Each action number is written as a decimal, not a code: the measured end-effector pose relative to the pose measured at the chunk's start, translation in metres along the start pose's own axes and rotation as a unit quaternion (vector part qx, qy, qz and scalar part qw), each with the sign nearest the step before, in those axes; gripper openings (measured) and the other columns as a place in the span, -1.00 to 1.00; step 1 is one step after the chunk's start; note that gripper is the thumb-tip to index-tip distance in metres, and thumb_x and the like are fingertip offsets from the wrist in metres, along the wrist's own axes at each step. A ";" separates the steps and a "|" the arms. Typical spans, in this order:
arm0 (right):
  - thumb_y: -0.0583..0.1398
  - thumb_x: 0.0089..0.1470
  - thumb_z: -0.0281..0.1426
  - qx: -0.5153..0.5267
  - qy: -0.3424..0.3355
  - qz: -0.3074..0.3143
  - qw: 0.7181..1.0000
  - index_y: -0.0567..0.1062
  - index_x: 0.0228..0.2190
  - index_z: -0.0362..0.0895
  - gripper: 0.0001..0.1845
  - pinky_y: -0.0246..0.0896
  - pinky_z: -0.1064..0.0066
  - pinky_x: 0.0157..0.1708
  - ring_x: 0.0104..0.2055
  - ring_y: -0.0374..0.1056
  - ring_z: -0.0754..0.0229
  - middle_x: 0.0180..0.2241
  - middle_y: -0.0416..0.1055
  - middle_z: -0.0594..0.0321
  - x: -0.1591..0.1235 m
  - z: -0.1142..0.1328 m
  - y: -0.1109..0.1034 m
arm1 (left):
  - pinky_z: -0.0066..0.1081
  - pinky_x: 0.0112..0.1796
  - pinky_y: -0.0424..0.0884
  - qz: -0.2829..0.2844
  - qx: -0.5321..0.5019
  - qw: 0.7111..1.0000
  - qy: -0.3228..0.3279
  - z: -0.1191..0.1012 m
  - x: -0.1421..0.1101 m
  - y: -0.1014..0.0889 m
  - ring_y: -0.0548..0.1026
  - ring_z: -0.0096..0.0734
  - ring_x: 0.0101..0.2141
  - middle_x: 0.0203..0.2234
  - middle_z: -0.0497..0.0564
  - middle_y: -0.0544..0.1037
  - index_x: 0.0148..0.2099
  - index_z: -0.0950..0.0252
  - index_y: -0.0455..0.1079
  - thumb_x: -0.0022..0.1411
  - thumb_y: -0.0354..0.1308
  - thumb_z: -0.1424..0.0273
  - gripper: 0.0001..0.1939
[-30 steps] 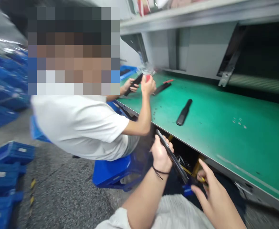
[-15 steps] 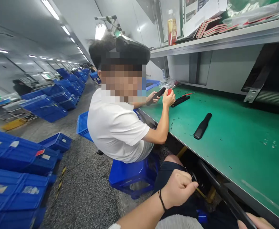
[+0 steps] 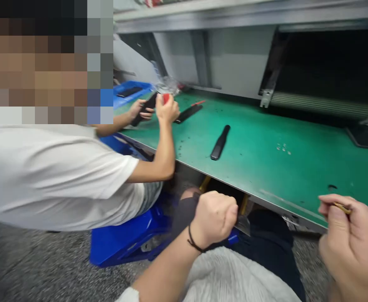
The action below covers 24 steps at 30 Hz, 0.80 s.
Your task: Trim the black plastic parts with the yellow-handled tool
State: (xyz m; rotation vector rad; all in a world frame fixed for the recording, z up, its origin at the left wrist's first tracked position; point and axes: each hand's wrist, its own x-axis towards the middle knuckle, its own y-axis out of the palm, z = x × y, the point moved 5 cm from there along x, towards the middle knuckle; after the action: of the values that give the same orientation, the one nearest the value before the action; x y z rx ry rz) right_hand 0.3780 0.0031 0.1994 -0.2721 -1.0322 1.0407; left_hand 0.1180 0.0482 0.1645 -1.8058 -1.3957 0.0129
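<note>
Two bare hands work just off the front edge of the green-topped workbench (image 3: 265, 167): the right hand (image 3: 349, 247) pinches a thin brass-coloured sliver (image 3: 343, 208) between thumb and fingers, while the left hand (image 3: 213, 218) curls into a closed fist (anything inside is hidden). A tapered black handle (image 3: 220, 142) lies well apart, with open green surface around it.

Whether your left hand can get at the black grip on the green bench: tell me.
Probably yes: the left hand, a closed fist, is just below the edge of the green mat, and the black grip lies on that mat with nothing visible in between.
</note>
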 end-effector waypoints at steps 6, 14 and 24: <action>0.05 0.47 -0.27 0.098 -0.183 0.250 0.946 0.45 -0.05 -0.17 -0.73 0.03 0.32 -0.38 -0.37 0.21 0.18 -0.37 0.33 0.24 -0.003 0.061 0.029 | -0.27 -0.41 0.01 -0.006 0.064 0.991 0.115 -0.012 0.014 -0.014 0.13 -0.34 -0.58 -0.63 -0.09 0.23 -0.43 0.19 0.12 0.30 -0.01 0.51 -0.76; -0.11 0.39 0.23 0.096 -0.188 0.310 0.927 0.35 -0.44 -0.12 -0.26 -0.14 0.34 -0.43 -0.46 0.02 0.26 -0.48 0.22 0.33 -0.001 0.077 0.056 | -0.27 -0.43 0.03 0.021 0.098 0.982 0.160 -0.028 0.019 -0.015 0.15 -0.34 -0.60 -0.65 -0.07 0.27 -0.45 0.19 0.14 0.32 -0.03 0.45 -0.75; -0.12 0.48 0.07 0.006 -0.249 0.203 0.947 0.33 -0.54 -0.12 -0.29 -0.25 0.29 -0.44 -0.47 -0.03 0.23 -0.52 0.18 0.30 -0.002 0.086 0.048 | -0.29 -0.43 0.04 -0.003 0.069 0.994 0.086 -0.019 0.011 -0.011 0.14 -0.39 -0.60 -0.64 -0.12 0.20 -0.43 0.20 0.05 0.39 -0.03 0.48 -0.70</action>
State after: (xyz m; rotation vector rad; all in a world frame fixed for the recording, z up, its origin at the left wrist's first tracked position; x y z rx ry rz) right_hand 0.2808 0.0042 0.2137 -0.2195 -1.4597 1.5370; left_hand 0.1223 0.0459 0.1886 -1.6483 -1.2492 -0.0473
